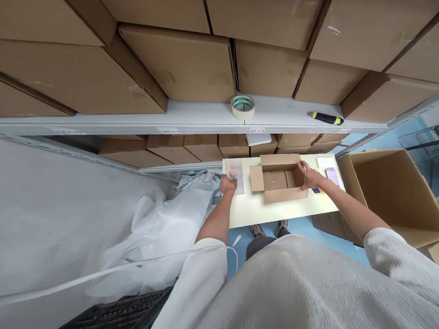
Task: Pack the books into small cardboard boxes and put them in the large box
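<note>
A small open cardboard box [279,180] lies on a pale yellow table [281,210] in front of me. My right hand [310,175] rests on the box's right flap and inner edge. My left hand [228,184] grips a thin clear plastic packet [235,176] lying at the table's left end. A phone [332,176] sits on the table just right of my right hand.
A tape roll [243,106] and a yellow-black utility knife [325,118] lie on the grey shelf [187,118] below stacked cartons. A large open carton [394,194] stands at right. White plastic sheeting [153,232] piles at left, with a black crate [102,323] below.
</note>
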Motion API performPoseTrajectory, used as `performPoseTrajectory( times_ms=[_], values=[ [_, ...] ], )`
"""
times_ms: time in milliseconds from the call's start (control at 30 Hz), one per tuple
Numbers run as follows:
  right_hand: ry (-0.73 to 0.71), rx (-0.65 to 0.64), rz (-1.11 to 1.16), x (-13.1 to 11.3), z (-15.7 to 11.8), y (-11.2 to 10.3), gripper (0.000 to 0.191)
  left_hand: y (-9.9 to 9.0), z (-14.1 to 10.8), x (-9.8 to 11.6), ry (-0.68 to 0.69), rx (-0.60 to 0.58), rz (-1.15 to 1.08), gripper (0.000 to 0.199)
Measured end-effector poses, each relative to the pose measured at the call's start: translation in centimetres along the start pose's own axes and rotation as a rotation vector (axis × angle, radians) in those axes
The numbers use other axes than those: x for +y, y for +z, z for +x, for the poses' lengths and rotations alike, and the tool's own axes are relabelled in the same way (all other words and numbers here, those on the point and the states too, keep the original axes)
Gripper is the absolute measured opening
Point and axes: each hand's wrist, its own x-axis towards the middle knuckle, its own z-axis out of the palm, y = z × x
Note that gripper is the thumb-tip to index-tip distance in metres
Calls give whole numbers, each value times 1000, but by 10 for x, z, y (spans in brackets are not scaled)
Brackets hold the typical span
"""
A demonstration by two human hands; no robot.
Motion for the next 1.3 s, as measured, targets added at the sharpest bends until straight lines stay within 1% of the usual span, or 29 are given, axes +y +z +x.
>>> performPoseTrajectory(
  times_ms=[133, 200, 267, 300, 400, 467, 500, 533, 600, 667, 733, 767, 833, 900, 1033, 1100, 1167, 1233, 1300],
  values=[
    [-4, 3, 1, 3, 3, 2, 160, -24, -6, 7, 55, 21, -10, 43],
    [-8, 4, 1, 3, 4, 2, 160, -40, -12, 13, 113, 52, -29, 42],
    [-14, 6, 2, 3, 4, 2, 161, -59, -21, 22, 200, 88, -52, 41],
    [-15, 5, 3, 2, 4, 2, 161, -68, -27, 27, 243, 107, -60, 41],
    [-12, 5, 3, 1, 4, 1, 160, -92, -52, 48, 431, 166, -51, 41],
    [-13, 6, 0, 0, 4, 1, 159, -100, -73, 68, 520, 178, -6, 43],
    [-15, 5, 1, 0, 4, 2, 160, -101, -84, 79, 558, 166, 25, 43],
    [-20, 5, 4, 0, 4, 2, 160, -99, -94, 90, 596, 150, 58, 42],
    [-33, 10, 17, 1, 4, 3, 160, -87, -112, 112, 680, 127, 130, 38],
    [-49, 28, 39, 4, 4, 6, 161, -67, -124, 129, 814, 87, 210, 33],
    [-61, 52, 68, 8, 4, 8, 162, -44, -131, 139, 955, -8, 311, 31],
    [-69, 65, 82, 9, 4, 9, 162, -32, -132, 142, 993, -56, 366, 31],
    [-91, 93, 107, 13, 4, 12, 162, -10, -131, 144, 996, -130, 486, 28],
    [-120, 123, 129, 16, 3, 14, 161, 8, -129, 145, 991, -201, 566, 29],
    [-163, 164, 174, 19, 5, 17, 161, 36, -123, 149, 964, -302, 592, 39],
    [-168, 167, 179, 20, 6, 18, 161, 44, -119, 152, 969, -323, 603, 48],
    [-167, 162, 176, 21, 8, 19, 161, 47, -115, 154, 1023, -289, 592, 53],
    [-177, 161, 169, 23, 9, 20, 160, 43, -111, 152, 1075, -197, 536, 48],
    [-191, 164, 164, 25, 11, 21, 159, 33, -108, 145, 1069, -112, 479, 39]
  ],
)
